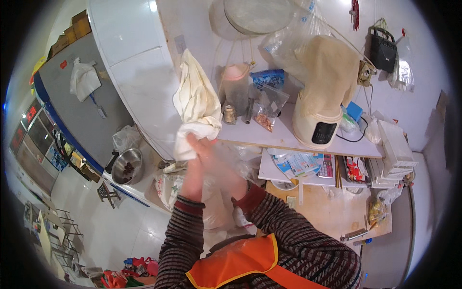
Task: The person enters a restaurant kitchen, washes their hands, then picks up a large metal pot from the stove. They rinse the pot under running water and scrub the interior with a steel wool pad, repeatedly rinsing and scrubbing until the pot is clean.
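Both hands are raised together in front of me at a bundled cream cloth [197, 97], which stands up above them against the white panel. My right hand [204, 150] grips the gathered lower end of the cloth, its fingers over the folds; that arm is blurred near the wrist. My left hand [194, 168] is close below, its wrist crossing near the other hand, and its fingers are hidden behind the cloth. To the right, a small glass jar [230, 115] and a pink-lidded plastic container [235, 83] stand on the shelf.
A cloth-covered cream appliance [317, 123] stands on the shelf [361, 150], beside a plastic bag of dried food [265, 121]. Below are a pink calculator [326, 167] and a wooden board [317, 209]. A metal bowl [139, 166] with dark pieces sits at left; a full sack [214, 202] lies below my hands.
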Tool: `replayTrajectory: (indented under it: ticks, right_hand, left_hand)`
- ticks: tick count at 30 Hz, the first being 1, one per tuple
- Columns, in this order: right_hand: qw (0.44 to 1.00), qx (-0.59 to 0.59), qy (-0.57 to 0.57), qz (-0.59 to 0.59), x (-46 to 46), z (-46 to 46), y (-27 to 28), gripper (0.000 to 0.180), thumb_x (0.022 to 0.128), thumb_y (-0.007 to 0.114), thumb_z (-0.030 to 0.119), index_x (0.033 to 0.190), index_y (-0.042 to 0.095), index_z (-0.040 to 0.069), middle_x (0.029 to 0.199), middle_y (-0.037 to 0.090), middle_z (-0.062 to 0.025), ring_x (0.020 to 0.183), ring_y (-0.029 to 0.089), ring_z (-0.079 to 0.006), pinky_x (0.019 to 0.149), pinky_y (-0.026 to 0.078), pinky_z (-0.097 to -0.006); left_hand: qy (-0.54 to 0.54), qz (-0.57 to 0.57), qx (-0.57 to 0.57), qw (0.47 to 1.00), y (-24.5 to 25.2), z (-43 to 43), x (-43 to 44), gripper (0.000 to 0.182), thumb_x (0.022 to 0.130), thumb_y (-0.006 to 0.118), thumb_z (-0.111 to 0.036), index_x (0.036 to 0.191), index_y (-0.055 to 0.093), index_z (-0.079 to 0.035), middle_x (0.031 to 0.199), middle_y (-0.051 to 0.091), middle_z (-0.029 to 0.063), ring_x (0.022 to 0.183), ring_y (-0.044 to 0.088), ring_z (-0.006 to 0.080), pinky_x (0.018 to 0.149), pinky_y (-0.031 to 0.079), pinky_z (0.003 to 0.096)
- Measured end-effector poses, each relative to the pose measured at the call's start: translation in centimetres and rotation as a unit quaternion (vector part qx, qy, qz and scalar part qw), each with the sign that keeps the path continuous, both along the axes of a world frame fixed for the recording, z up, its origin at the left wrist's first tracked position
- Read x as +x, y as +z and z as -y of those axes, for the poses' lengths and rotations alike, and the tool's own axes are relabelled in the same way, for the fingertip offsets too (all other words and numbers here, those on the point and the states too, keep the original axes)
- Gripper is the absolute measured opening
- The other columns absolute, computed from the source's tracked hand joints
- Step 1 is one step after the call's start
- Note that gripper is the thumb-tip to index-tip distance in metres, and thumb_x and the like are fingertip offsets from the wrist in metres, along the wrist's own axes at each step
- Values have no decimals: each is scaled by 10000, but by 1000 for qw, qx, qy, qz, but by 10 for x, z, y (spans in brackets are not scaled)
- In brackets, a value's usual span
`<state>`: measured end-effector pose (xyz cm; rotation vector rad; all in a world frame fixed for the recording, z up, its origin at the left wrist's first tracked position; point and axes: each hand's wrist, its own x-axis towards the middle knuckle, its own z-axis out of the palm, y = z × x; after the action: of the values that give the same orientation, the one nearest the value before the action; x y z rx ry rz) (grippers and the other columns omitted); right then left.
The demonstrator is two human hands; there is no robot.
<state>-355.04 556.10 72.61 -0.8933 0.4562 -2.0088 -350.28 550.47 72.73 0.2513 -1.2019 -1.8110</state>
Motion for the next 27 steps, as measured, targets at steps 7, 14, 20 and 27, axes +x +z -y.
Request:
replayTrajectory:
  ticks: [7,14,20,27]
  right_hand:
    - [914,65,-160,-366,-14,-79,37,416,1000,530,379,1259,534,53,1103,644,-70,1039,587,-216,950,441,-331]
    - [868,-208,321,316,-16,-4,69,376,1009,523,390,1213,587,80,1037,614,-12,1020,576,-176,964,442,-327]
    - [943,-198,157,215,-1,14,70,382,1035,489,277,1334,522,41,1174,578,-37,1129,557,-168,1007,441,-316]
    - [906,-38,-351,-232,18,-10,71,467,949,600,143,1385,483,22,1405,432,-131,1279,474,-193,1055,404,-297]
  left_hand:
    - [-133,-31,-69,988,-15,72,25,555,1020,441,-427,1431,407,-56,1379,514,100,1218,530,260,1029,452,414]
    - [-42,-35,-49,997,-23,-16,6,559,998,474,-404,1431,410,-57,1404,480,124,1249,498,292,1057,411,427]
    - [49,-20,-36,998,8,-19,-3,565,979,503,-384,1432,413,-58,1425,451,145,1275,470,320,1081,375,439]
    - [164,12,-123,979,14,13,-12,576,957,536,-361,1432,416,-59,1450,417,169,1306,438,352,1110,333,452]
